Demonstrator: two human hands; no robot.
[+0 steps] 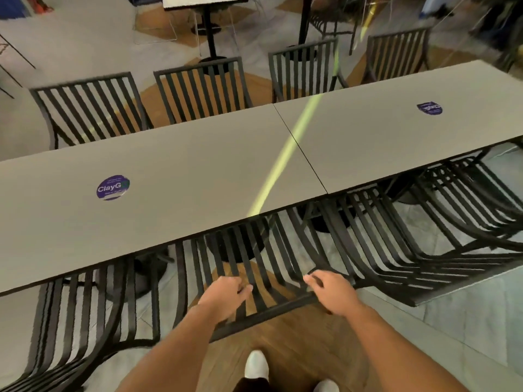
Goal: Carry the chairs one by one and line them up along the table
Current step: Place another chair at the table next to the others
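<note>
A long grey table (pixel 175 165), made of two tops set end to end, crosses the view. Black slatted metal chairs stand along both of its long sides. The middle chair (pixel 271 267) on the near side is directly in front of me, with its seat under the table edge. My left hand (pixel 225 297) lies over its backrest just past the top rail, fingers curled down among the slats. My right hand (pixel 331 292) is at the backrest's right top corner, with fingers curled there. How firmly either hand grips is hard to tell.
More near-side chairs sit to the left (pixel 85 315) and right (pixel 410 236). Several chairs (pixel 93 106) line the far side. Round purple stickers (pixel 113 187) are on the tabletops. Another table's pedestal (pixel 209 29) stands behind. My white shoes (pixel 256 364) are on a wooden floor patch.
</note>
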